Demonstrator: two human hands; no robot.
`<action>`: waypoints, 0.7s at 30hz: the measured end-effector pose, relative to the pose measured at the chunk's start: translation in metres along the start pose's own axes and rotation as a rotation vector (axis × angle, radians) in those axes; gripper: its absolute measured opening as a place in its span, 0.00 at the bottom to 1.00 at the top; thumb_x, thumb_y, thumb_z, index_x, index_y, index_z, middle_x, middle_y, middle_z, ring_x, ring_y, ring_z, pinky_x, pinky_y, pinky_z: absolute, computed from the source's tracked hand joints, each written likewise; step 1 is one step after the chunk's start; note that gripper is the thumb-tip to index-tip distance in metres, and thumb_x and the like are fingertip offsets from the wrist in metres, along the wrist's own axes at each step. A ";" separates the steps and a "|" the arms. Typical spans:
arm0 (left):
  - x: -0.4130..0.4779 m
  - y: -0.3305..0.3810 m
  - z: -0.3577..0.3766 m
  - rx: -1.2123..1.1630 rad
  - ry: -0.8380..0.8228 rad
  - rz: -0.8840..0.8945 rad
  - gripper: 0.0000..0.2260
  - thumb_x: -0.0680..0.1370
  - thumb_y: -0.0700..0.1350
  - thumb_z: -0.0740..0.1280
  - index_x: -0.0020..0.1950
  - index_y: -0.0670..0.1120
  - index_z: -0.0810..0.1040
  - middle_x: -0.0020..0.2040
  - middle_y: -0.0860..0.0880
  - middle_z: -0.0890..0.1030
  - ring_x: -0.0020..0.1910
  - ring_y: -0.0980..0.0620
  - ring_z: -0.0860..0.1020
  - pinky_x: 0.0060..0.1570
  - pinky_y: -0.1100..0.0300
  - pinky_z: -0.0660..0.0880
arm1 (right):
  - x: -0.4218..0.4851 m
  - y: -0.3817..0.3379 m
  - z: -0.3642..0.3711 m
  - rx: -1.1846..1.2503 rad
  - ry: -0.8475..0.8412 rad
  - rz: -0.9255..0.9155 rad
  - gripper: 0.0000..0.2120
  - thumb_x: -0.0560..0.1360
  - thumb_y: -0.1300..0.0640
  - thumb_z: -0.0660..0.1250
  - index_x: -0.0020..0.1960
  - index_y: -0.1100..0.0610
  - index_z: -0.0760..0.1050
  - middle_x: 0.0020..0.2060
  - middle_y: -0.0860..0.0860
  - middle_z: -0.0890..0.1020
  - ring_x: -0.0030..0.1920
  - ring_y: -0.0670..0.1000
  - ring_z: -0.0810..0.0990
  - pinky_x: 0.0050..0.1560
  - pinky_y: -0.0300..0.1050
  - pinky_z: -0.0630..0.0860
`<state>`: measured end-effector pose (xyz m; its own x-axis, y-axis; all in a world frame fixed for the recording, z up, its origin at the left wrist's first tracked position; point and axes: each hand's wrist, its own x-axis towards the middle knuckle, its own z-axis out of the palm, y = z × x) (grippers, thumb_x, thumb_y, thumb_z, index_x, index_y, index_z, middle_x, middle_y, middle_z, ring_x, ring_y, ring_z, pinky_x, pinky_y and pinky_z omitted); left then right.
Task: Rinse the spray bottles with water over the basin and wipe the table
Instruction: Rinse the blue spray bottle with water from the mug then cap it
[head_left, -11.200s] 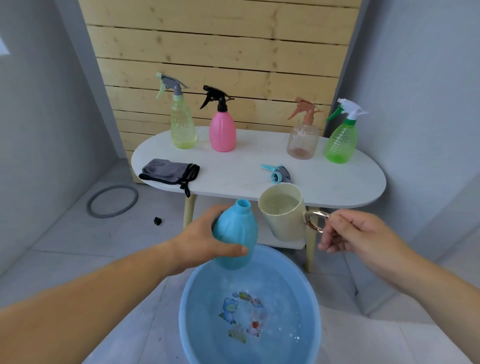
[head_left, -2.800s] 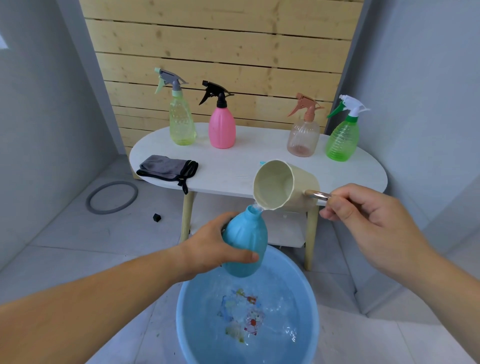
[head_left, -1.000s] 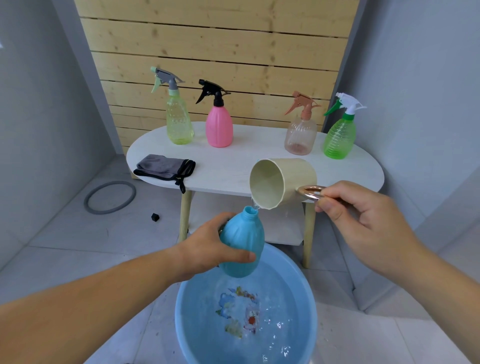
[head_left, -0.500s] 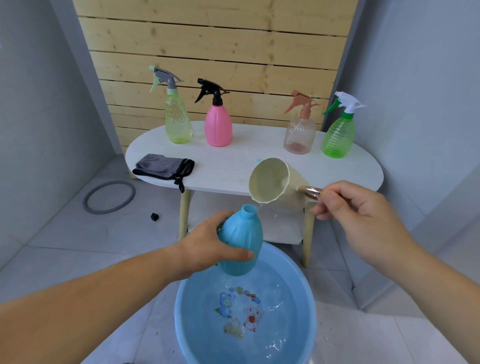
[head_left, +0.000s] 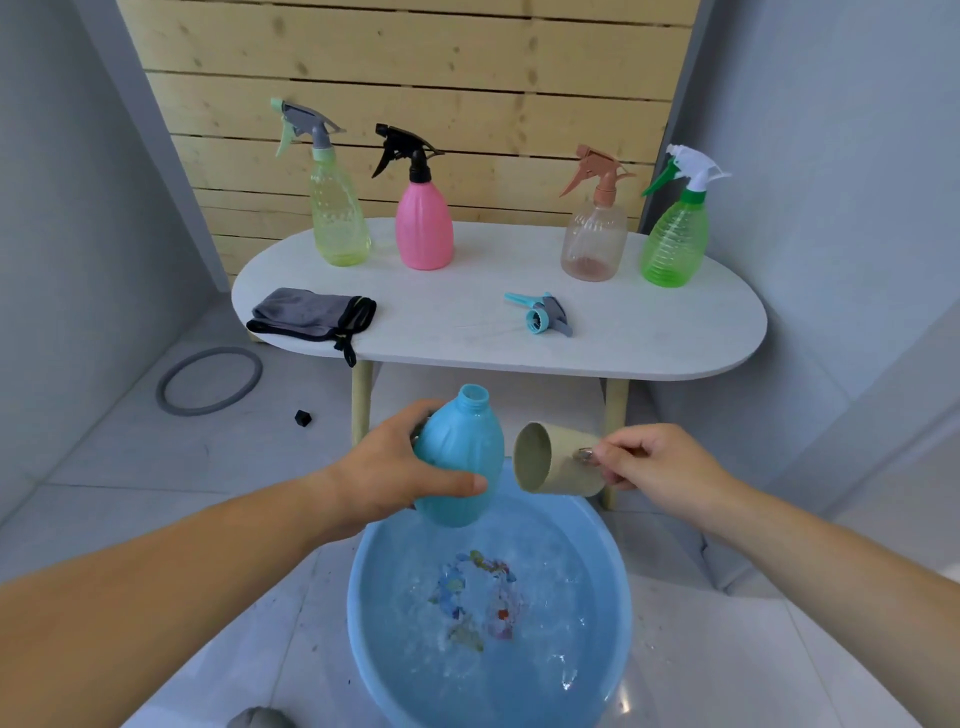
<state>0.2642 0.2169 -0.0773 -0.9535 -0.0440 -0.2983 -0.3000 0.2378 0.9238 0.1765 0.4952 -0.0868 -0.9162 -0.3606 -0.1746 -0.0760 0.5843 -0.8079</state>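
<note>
The blue basin (head_left: 582, 545) sits on the floor nearest the camera, holding rippled water over a cartoon print on its bottom. Just above its far rim, the left hand (head_left: 395, 467) grips the capless blue bottle (head_left: 460, 457) around its belly, thumb across the front, with the open neck pointing up and slightly away. Just beside it, the right hand (head_left: 660, 462) pinches the metal handle of a beige cup (head_left: 550, 467), which lies tipped on its side with its mouth facing the bottle.

Beyond the hands stands the white oval tabletop (head_left: 457, 322). Near its front edge a grey cloth (head_left: 311, 312) lies at the left and a blue trigger head (head_left: 540, 314) lies on its side towards the middle. Along the back stand 4 spray bottles: the yellow-green bottle (head_left: 337, 218), pink bottle (head_left: 423, 223), clear brownish bottle (head_left: 592, 239) and green bottle (head_left: 675, 239). A wooden plank wall (head_left: 415, 62) rises behind them.
</note>
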 end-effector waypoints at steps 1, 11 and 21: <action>0.001 -0.001 0.000 -0.002 0.002 -0.001 0.31 0.68 0.40 0.83 0.64 0.59 0.75 0.58 0.49 0.83 0.54 0.48 0.84 0.48 0.48 0.85 | 0.001 0.001 0.000 -0.085 -0.007 -0.029 0.10 0.78 0.53 0.68 0.40 0.54 0.84 0.36 0.54 0.84 0.38 0.49 0.80 0.49 0.49 0.79; 0.009 -0.002 0.002 0.005 -0.006 -0.009 0.32 0.67 0.41 0.84 0.64 0.60 0.75 0.58 0.50 0.83 0.54 0.49 0.85 0.50 0.43 0.84 | 0.001 0.003 -0.006 -0.606 -0.140 -0.458 0.05 0.76 0.54 0.69 0.48 0.51 0.84 0.45 0.44 0.82 0.47 0.44 0.78 0.53 0.37 0.71; 0.006 0.002 0.004 -0.004 -0.007 0.010 0.31 0.67 0.41 0.83 0.64 0.61 0.75 0.58 0.50 0.83 0.55 0.49 0.84 0.50 0.44 0.85 | -0.009 -0.012 -0.003 -0.855 -0.118 -0.685 0.07 0.78 0.53 0.65 0.45 0.54 0.80 0.45 0.46 0.78 0.48 0.51 0.71 0.52 0.42 0.71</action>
<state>0.2580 0.2207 -0.0777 -0.9561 -0.0350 -0.2908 -0.2908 0.2340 0.9278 0.1838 0.4939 -0.0741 -0.5361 -0.8411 0.0721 -0.8426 0.5279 -0.1065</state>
